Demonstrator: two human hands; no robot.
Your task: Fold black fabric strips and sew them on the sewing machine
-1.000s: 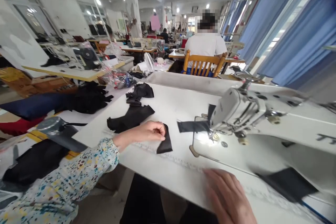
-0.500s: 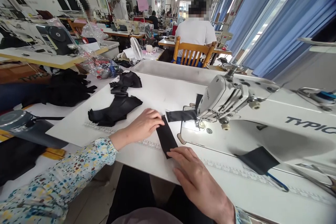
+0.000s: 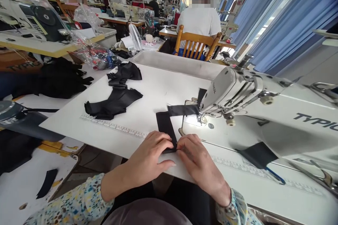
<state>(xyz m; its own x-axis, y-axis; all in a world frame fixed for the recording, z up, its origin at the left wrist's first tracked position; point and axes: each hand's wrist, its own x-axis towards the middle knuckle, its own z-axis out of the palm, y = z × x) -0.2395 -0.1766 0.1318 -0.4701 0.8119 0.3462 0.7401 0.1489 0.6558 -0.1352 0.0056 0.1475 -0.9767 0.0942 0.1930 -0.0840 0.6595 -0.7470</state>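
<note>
A: Why held so?
B: Left hand (image 3: pixel 148 156), thumb free, presses the strip (image 3: pixel 166 123) near the table (image 3: pixel 66 117) edge, steadying it. Right hand (image 3: pixel 199 160) seemingly pinches its corner.
A: Beyond?
B: Band (image 3: pixel 183 110) by its far end, running under the machine (image 3: pixel 224 91); cloth (image 3: pixel 116 103) apart, leaving room.

Both hands now meet at the black strip's near end.
The left hand (image 3: pixel 148 158) has left the far end of the black strip (image 3: pixel 166 123) and come down beside the right hand (image 3: pixel 198 165), close to the front edge of the table (image 3: pixel 105 139).
</note>
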